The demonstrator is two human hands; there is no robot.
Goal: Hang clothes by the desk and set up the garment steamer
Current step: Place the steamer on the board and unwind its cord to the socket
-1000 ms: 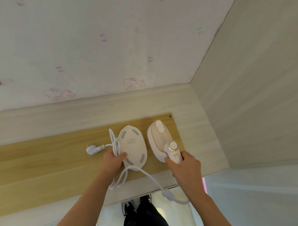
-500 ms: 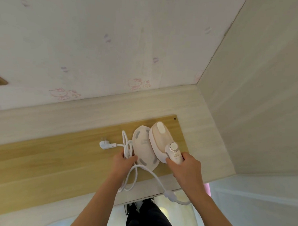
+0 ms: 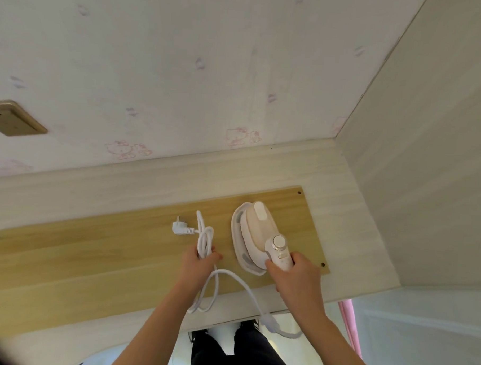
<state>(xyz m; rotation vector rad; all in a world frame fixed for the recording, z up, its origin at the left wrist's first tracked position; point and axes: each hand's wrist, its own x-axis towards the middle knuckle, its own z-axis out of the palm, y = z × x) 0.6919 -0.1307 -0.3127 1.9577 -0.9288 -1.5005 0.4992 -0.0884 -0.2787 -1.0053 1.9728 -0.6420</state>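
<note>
Steamer [image 3: 255, 232] now sits on its white base [image 3: 238, 238], on the yellow wood panel [image 3: 93, 247] of the desk [image 3: 350, 231], right of centre. A second ago the base lay bare beside it on the left; half a second ago the steamer overlapped its right edge.

Right hand [image 3: 295, 278]: grip closed around the steamer handle [image 3: 281, 257], thumb on the left side, dial [image 3: 278, 241] facing up.

Left hand [image 3: 200, 262]: grip pinching a bundle of looped white cord [image 3: 205, 236], no longer touching the base. Cord bundle is now clear of the base, gap between them. Plug [image 3: 180, 228] lies flat on the panel, just left of the loops.

Rest of the cord runs from the left hand across the panel, off the desk edge, and curves back under the right wrist.

Wall socket [image 3: 13, 118] has come into view at upper left, well apart from the plug.
</note>
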